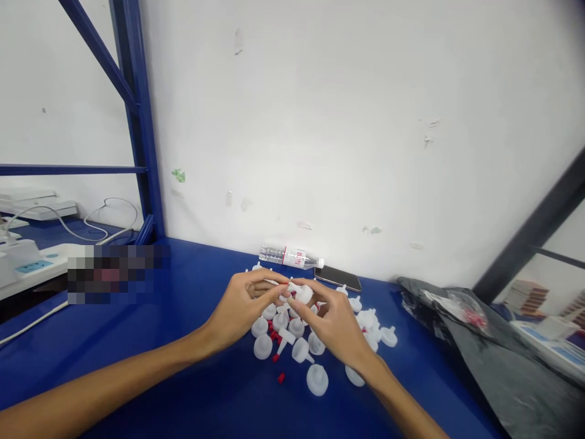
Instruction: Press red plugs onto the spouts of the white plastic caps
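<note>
My left hand (244, 305) and my right hand (336, 314) meet above a pile of white plastic parts. Between the right thumb and fingers is a white spout cap (302, 294), a round cap with a narrow nozzle. The left fingers are pinched at its near side, where a bit of red, seemingly a small red tip cap, shows at the fingertips; the fingers partly hide it. Below them lie several white spout caps, one of them (317, 380) standing nozzle-up near the front. Small red tip caps are scattered among them, with a loose one (281, 378) in front.
A clear water bottle (292, 257) lies on its side by the wall, beside a dark phone (338, 278). On the right, a black plastic bag (493, 360) covers part of the blue table (192, 390). A white power strip (46, 262) and cables are at left, near a blue metal frame (141, 122).
</note>
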Motion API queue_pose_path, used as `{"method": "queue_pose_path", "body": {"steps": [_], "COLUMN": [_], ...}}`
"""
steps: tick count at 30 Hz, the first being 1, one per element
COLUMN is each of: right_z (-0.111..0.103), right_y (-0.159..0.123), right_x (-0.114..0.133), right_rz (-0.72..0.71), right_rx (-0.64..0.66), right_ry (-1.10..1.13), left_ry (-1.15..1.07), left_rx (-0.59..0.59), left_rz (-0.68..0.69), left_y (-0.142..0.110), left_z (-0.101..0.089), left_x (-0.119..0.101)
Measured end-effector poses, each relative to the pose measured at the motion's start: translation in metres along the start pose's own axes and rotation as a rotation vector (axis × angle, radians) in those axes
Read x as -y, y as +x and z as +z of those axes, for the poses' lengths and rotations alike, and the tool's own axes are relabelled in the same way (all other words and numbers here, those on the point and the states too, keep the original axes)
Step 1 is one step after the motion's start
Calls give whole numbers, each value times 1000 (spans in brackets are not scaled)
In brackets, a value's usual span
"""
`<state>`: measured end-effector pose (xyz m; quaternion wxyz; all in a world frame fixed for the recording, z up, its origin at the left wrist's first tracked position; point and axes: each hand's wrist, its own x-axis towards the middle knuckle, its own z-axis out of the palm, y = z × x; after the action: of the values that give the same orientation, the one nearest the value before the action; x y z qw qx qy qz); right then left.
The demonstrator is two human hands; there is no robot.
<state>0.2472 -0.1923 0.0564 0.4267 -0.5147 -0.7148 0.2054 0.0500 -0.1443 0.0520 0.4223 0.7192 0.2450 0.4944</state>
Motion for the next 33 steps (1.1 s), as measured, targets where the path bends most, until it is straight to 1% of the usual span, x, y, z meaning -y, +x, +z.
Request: {"method": "queue_pose_path", "body": {"steps": [2, 4, 6, 11, 15, 19, 22, 24, 27, 30, 31, 33], "right_z": [-5, -7, -7, -4, -4, -1, 0, -1, -5, -7, -7, -5], "right_y": [-1, -2, -3, -6, -7, -8, -9, -9, -9, -9, -9, -9], "right_x": [-3, -4, -4, -5, -9, -11, -9, -7, -6, -9, -11, -14], "right_rz": [-7, -26, -49, -107, -144, -154, -132, -110, -122, -213, -249, -309], "right_rx": [-5, 24, 41, 30, 32, 23, 25, 18, -29, -60, -65, -64], "right_ry": [-27, -43, -49, -112, -156, -155, -183, -212, -227, -271, -301, -358], "left_ry": [0, 9, 20, 40, 83, 137, 198, 273, 434, 655, 739, 901], "left_rx": [15, 21, 30, 74, 97, 68, 36, 5, -67, -138, -146, -103], "left_rz": [-12, -14, -5, 34, 35, 6, -9, -5, 16, 31, 21, -41], "left_y": [0, -1, -1, 0, 0, -2, -1, 2, 15, 34, 40, 49], "left_z": [0, 1, 2, 2, 2, 3, 5, 3, -12, -40, -50, -70], "left_x": [2, 2, 2, 1, 0, 0, -2, -6, -12, -11, -8, 1]}}
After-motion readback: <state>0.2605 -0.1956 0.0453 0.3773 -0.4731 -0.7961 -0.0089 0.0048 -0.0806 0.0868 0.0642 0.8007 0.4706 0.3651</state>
